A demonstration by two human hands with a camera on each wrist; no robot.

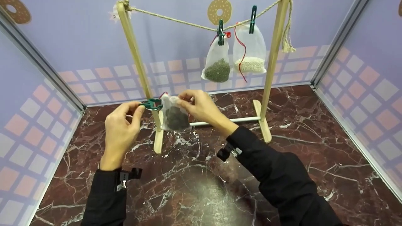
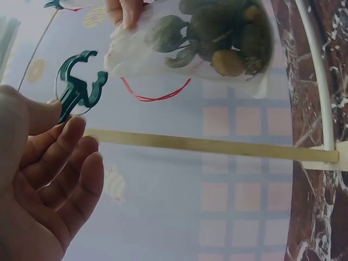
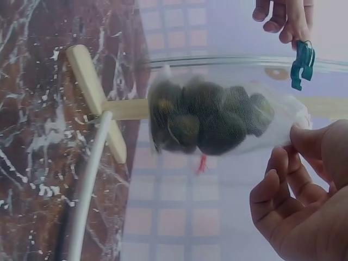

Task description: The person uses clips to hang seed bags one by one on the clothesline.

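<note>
My left hand [image 1: 121,127] pinches the handles of a dark green plastic clothespin [image 1: 147,104] between thumb and index finger. Its mouth is spread and faces the top of a white mesh drawstring bag [image 1: 176,118]; in the left wrist view the clothespin [image 2: 72,93] is just apart from the bag's gathered top. By that top edge my right hand [image 1: 202,106] holds the bag between thumb and fingertips. Dark greenish-brown lumps show through the mesh [image 3: 217,119] in the right wrist view, and a red drawstring [image 2: 155,99] hangs out beside it.
A rope [image 1: 176,20] sags between two wooden posts [image 1: 136,51] of a stand. Clothespins hold two mesh bags on it, one with green grains [image 1: 218,70], one with pale grains [image 1: 250,65]. A white bar [image 1: 241,119] joins the feet above a dark red marbled surface [image 1: 188,188].
</note>
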